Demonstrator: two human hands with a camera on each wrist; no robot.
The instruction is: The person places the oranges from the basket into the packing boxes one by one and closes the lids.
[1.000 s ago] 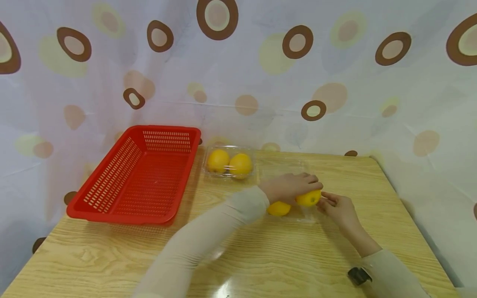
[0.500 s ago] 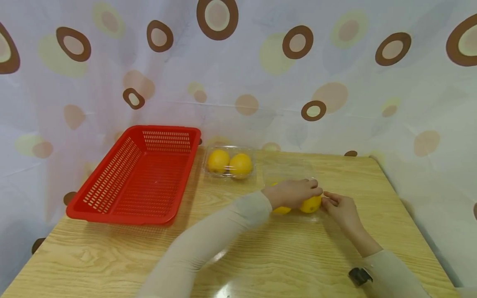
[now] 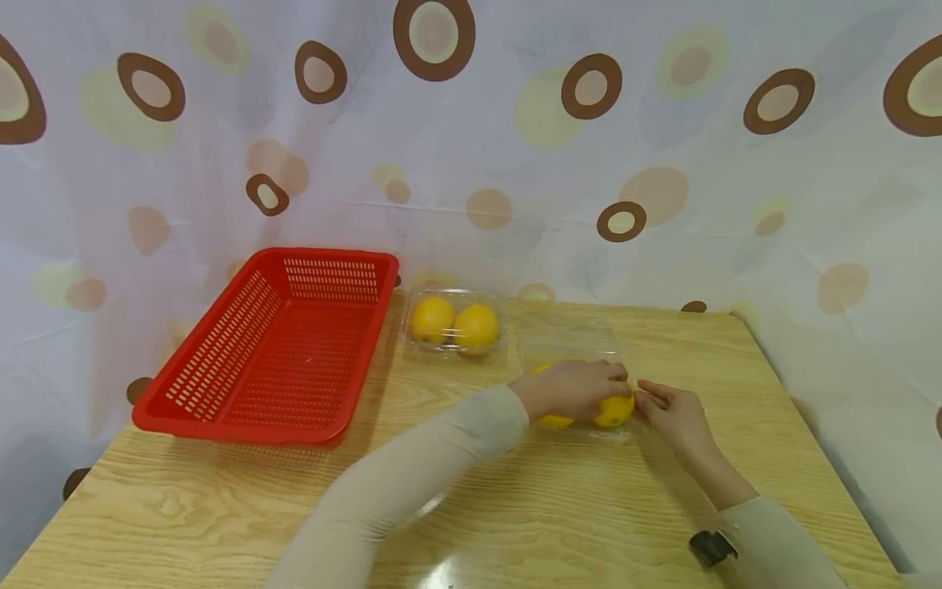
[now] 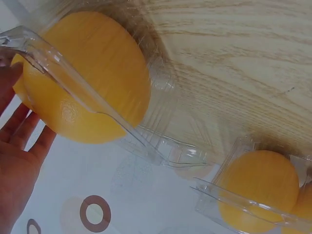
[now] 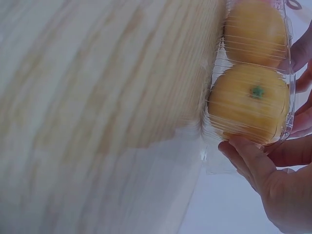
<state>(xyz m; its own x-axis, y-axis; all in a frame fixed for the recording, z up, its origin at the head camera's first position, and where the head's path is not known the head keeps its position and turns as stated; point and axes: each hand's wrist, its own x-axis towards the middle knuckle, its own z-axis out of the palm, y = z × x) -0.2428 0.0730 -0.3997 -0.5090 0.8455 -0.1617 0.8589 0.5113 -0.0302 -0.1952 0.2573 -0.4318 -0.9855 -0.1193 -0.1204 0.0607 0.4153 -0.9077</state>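
Two oranges sit side by side in a clear plastic clamshell box whose lid stands raised at the back. My left hand reaches over the box and holds the right orange from above, hiding part of both fruits. The left orange shows below that hand. At the box's right end my right hand pinches the plastic edge, thumb and fingers close against it. In the left wrist view the left hand has its fingers behind a large orange. The right wrist view shows the right hand gripping the box end.
A second clear box holding two oranges stands behind and to the left. A red perforated basket is at the left of the wooden table. Patterned cloth hangs behind. A black device is strapped near the right wrist.
The right orange has gone lower into the box, with my left hand moving down on it. The box shifted slightly right, then slightly back. My right hand stays at its end.
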